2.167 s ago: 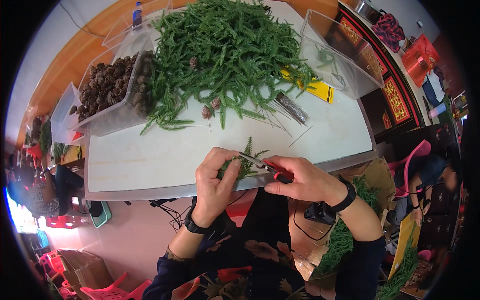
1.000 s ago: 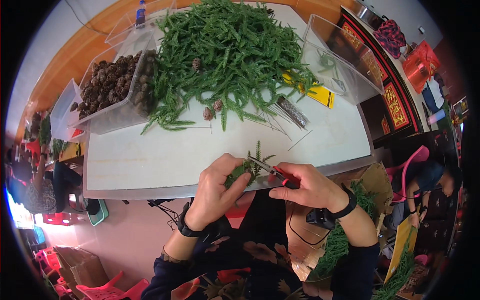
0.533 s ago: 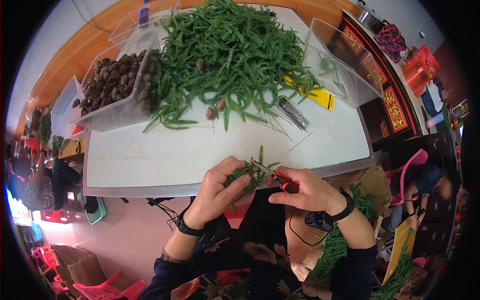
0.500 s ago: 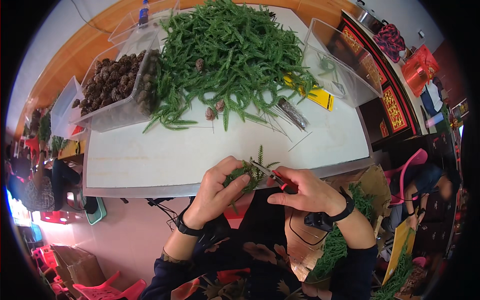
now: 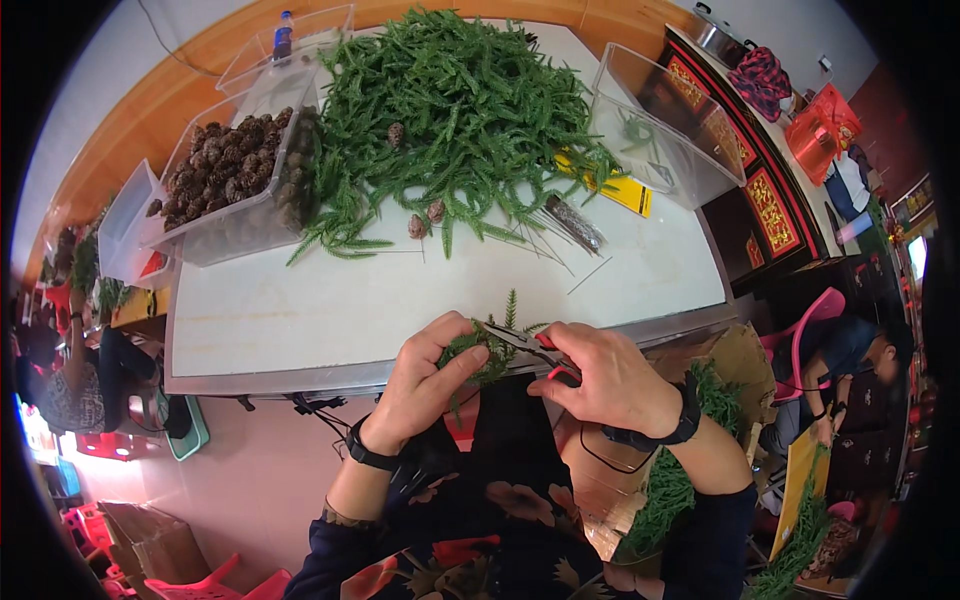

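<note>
My left hand [image 5: 432,375] pinches a small green artificial pine sprig [image 5: 464,350] just over the near edge of the white table. One upright tip of the sprig stands above the fingers. In my right hand [image 5: 615,385] are red-handled pliers [image 5: 515,339], their jaws pointing left into the sprig. The handles are spread between thumb and fingers. What the jaw tips touch is too small to tell. Beyond the hands, a large heap of green artificial pine sprigs [image 5: 450,110] covers the table's far side, with a few loose pine cones [image 5: 416,226] at its front.
A clear bin of brown pine cones [image 5: 225,165] stands at the left, another clear bin [image 5: 690,160] at the right. Thin wires [image 5: 590,276] and a wire bundle [image 5: 575,225] lie by a yellow packet [image 5: 628,194]. Below right is a cardboard box [image 5: 745,360]; a co-worker [image 5: 835,360] sits beyond.
The pliers' handles have spread apart in my right hand, and the jaws have shifted slightly left over the sprig. My left hand keeps its pinch. The view has shifted a little.
</note>
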`<act>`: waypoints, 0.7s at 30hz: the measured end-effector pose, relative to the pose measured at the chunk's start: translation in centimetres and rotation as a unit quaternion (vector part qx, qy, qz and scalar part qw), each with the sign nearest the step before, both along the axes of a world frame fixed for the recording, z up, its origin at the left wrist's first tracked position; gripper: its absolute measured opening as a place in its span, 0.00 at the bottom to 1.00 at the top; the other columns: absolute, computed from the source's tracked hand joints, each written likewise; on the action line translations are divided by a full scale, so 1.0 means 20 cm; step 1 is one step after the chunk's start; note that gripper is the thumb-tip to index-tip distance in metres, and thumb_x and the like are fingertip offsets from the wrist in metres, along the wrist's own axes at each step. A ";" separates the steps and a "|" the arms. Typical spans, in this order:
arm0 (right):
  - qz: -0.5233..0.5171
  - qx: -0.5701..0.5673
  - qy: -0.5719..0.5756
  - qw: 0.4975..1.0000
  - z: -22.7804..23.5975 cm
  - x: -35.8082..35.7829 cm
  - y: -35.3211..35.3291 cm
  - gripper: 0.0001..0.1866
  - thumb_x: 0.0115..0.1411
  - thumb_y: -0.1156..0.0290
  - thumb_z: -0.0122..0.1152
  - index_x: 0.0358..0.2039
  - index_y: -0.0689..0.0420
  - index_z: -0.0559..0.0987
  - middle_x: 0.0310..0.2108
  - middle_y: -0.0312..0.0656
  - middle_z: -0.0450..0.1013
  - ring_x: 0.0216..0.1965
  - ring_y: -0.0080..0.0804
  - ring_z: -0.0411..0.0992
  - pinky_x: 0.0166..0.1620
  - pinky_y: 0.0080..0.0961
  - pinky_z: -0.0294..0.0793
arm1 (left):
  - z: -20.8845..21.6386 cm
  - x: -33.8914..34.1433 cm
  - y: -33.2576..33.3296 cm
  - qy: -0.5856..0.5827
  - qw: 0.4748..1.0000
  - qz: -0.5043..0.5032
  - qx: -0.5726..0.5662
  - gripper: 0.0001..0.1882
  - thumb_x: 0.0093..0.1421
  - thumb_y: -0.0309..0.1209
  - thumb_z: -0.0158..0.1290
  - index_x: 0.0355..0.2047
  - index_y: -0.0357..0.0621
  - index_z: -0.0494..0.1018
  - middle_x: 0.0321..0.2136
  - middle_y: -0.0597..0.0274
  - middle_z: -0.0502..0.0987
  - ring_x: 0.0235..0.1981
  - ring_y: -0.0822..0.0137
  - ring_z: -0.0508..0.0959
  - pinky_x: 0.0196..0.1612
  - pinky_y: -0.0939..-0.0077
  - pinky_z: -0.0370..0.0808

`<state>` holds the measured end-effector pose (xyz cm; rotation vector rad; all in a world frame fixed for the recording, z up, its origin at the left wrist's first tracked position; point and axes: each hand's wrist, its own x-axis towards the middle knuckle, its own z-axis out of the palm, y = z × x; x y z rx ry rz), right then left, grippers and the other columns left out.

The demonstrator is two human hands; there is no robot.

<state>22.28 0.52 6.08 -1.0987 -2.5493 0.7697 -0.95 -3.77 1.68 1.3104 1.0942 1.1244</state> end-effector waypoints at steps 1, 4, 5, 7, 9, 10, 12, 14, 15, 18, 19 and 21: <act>0.000 0.002 0.000 1.000 0.01 0.00 0.00 0.28 0.53 0.56 0.70 0.47 0.62 0.73 0.30 0.49 0.74 0.30 0.47 0.73 0.35 0.38 0.72 | 0.01 0.00 0.00 0.000 1.000 0.000 0.002 0.07 0.62 0.24 0.53 0.37 0.32 0.70 0.30 0.60 0.69 0.35 0.69 0.70 0.41 0.78 0.67; 0.001 -0.161 0.075 0.984 0.05 -0.01 0.02 0.27 0.54 0.55 0.69 0.45 0.62 0.74 0.26 0.46 0.73 0.26 0.41 0.71 0.33 0.34 0.71 | 0.03 -0.01 -0.01 0.006 1.000 0.003 0.015 0.08 0.62 0.25 0.53 0.38 0.32 0.71 0.30 0.61 0.69 0.35 0.69 0.70 0.41 0.78 0.68; 0.001 -0.158 0.075 0.985 0.05 -0.01 0.02 0.27 0.54 0.55 0.69 0.45 0.62 0.74 0.26 0.46 0.73 0.26 0.41 0.71 0.33 0.34 0.71 | 0.04 0.00 -0.01 0.007 1.000 0.003 0.017 0.08 0.62 0.25 0.53 0.38 0.32 0.71 0.30 0.61 0.69 0.35 0.69 0.70 0.41 0.78 0.68; 0.002 -0.184 0.091 0.979 0.02 0.00 0.03 0.26 0.55 0.55 0.69 0.43 0.63 0.75 0.24 0.45 0.72 0.24 0.37 0.69 0.32 0.32 0.70 | 0.08 0.01 -0.02 -0.014 1.000 0.000 -0.016 0.08 0.62 0.24 0.53 0.39 0.32 0.71 0.31 0.59 0.70 0.33 0.69 0.71 0.40 0.76 0.69; 0.002 -0.195 0.100 0.976 0.00 0.00 0.04 0.25 0.55 0.55 0.69 0.43 0.63 0.75 0.23 0.44 0.71 0.23 0.35 0.68 0.32 0.30 0.69 | 0.08 0.01 -0.01 -0.023 0.999 -0.002 -0.031 0.08 0.62 0.24 0.53 0.40 0.32 0.71 0.31 0.59 0.70 0.33 0.69 0.72 0.40 0.75 0.70; 0.002 -0.201 0.097 0.975 0.00 0.00 0.05 0.25 0.55 0.55 0.69 0.43 0.62 0.75 0.23 0.44 0.71 0.23 0.35 0.67 0.32 0.30 0.69 | 0.05 0.01 0.00 0.007 1.000 -0.002 -0.006 0.10 0.61 0.24 0.54 0.41 0.32 0.71 0.32 0.58 0.72 0.33 0.69 0.74 0.40 0.75 0.71; -0.001 -0.211 0.092 0.973 0.00 0.01 0.06 0.24 0.56 0.55 0.69 0.42 0.62 0.76 0.22 0.44 0.71 0.23 0.34 0.67 0.32 0.29 0.69 | 0.01 0.00 0.02 0.066 0.997 -0.002 0.047 0.12 0.61 0.24 0.55 0.44 0.33 0.71 0.34 0.56 0.74 0.33 0.68 0.76 0.41 0.75 0.73; -0.012 -0.213 0.085 0.973 0.02 0.01 0.07 0.23 0.57 0.58 0.68 0.43 0.62 0.76 0.25 0.42 0.72 0.25 0.30 0.67 0.33 0.26 0.70 | 0.01 0.01 0.02 0.054 0.998 -0.006 0.035 0.14 0.60 0.24 0.56 0.46 0.34 0.70 0.35 0.56 0.75 0.35 0.67 0.77 0.42 0.75 0.73; -0.022 -0.217 0.079 0.973 0.03 0.01 0.06 0.21 0.57 0.60 0.68 0.44 0.63 0.75 0.27 0.40 0.73 0.27 0.26 0.67 0.34 0.24 0.70 | 0.01 0.02 0.02 0.042 0.999 -0.008 0.020 0.17 0.59 0.24 0.57 0.48 0.34 0.70 0.37 0.55 0.76 0.36 0.67 0.78 0.43 0.75 0.73; -0.046 -0.205 0.060 0.976 0.09 0.02 0.08 0.19 0.59 0.63 0.68 0.43 0.63 0.75 0.29 0.37 0.73 0.29 0.20 0.67 0.35 0.21 0.70 | 0.03 0.06 0.04 0.029 0.999 -0.002 0.024 0.22 0.58 0.25 0.59 0.52 0.36 0.68 0.40 0.54 0.77 0.41 0.65 0.78 0.46 0.74 0.73; -0.049 -0.201 0.053 0.977 0.10 0.02 0.09 0.18 0.59 0.63 0.67 0.42 0.63 0.75 0.28 0.35 0.72 0.29 0.19 0.66 0.35 0.20 0.70 | 0.03 0.07 0.05 0.034 0.999 0.018 0.029 0.24 0.57 0.25 0.60 0.53 0.36 0.68 0.42 0.54 0.77 0.43 0.64 0.78 0.47 0.73 0.73; -0.060 -0.189 0.044 0.979 0.13 0.07 0.12 0.17 0.59 0.63 0.67 0.41 0.62 0.76 0.28 0.33 0.72 0.29 0.18 0.65 0.35 0.20 0.69 | 0.06 0.09 0.04 0.035 0.998 0.030 0.042 0.27 0.55 0.25 0.61 0.55 0.37 0.67 0.44 0.54 0.76 0.45 0.63 0.77 0.48 0.72 0.73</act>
